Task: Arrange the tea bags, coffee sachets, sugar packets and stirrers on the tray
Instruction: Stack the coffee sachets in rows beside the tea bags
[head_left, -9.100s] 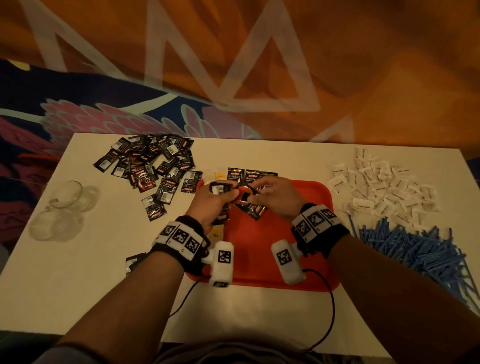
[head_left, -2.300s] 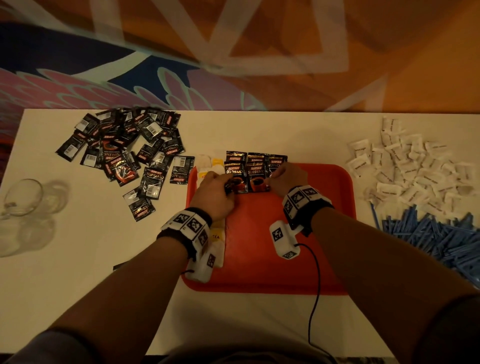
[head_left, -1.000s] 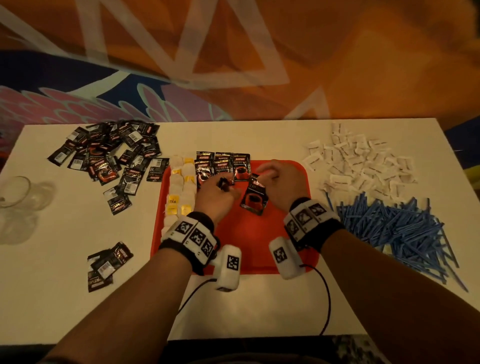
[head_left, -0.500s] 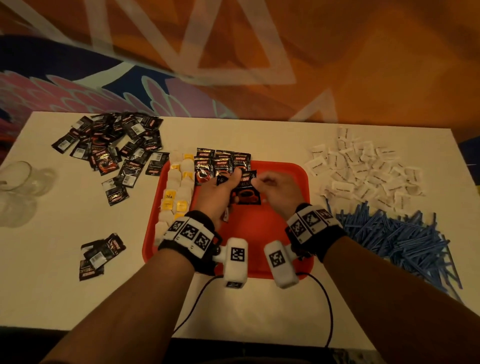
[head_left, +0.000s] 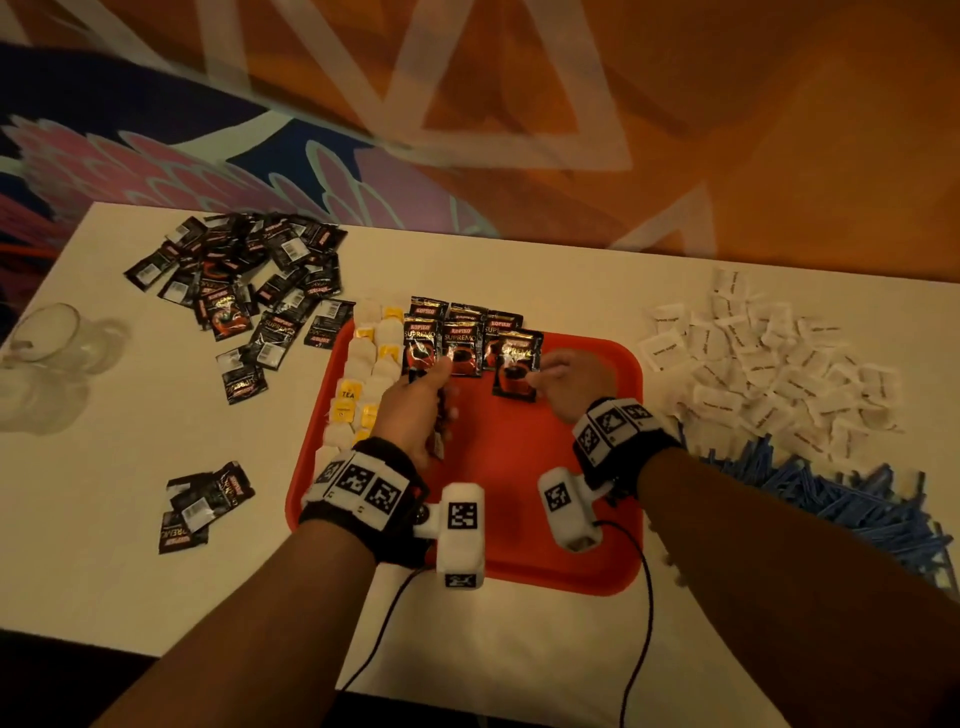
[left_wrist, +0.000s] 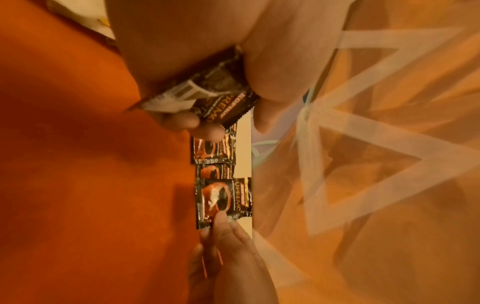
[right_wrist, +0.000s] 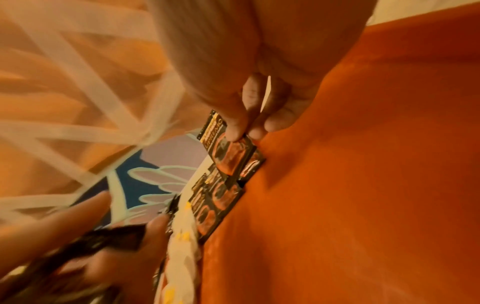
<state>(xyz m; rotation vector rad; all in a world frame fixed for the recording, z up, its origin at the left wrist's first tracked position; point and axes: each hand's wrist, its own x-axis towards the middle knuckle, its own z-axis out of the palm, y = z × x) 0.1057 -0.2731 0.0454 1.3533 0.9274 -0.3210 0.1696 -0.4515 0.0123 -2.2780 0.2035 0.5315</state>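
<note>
- Right now, right hand (head_left: 566, 382) pinches a black coffee sachet (head_left: 517, 364) by its right edge, thumb and fingertips (right_wrist: 235, 131) clamped on it, at the right end of the sachet row (head_left: 457, 338) along the red tray's (head_left: 519, 545) far edge.
- Held sachet overlaps the row's last sachet, tilted slightly; whether it lies flat on the tray, can't tell.
- Left hand (head_left: 421, 410) grips a small stack of sachets (left_wrist: 207, 90), fingers curled round it, index finger reaching toward the row.
- Tea bags (head_left: 363, 374), white with yellow tags, lined up in columns down the tray's left side, just beside the sachet row.
- Loose coffee sachets pile (head_left: 244, 280) on the white table (head_left: 130, 571) far left; a few more sachets (head_left: 202, 504) near left of the tray.
- Sugar packets (head_left: 753, 358) heaped on the table right of the tray; blue stirrers (head_left: 831, 499) piled nearer, touching that heap.
- Clear glass (head_left: 47, 338) at the table's left edge.
</note>
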